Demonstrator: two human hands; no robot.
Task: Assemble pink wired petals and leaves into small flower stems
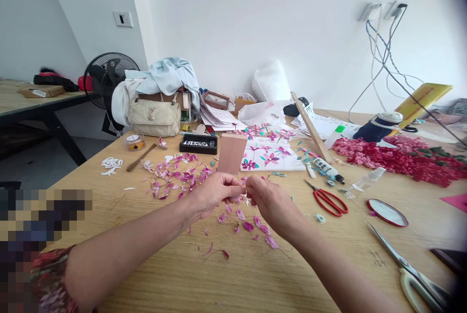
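Pink petals, some on thin stems, lie loose on the table around both hands. Left hand and right hand: fingers pinched narrow, tips nearly meeting; can't tell what's between them. Risk: a low forearm sweep could drag or tangle stems. Black tray holds white pieces; clear tub, something orange.

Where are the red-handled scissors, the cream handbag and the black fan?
Red-handled scissors [316,192]: head view, where the two handles meet.
Cream handbag [154,119]: head view, middle of its front.
Black fan [111,74]: head view, middle of its round head.
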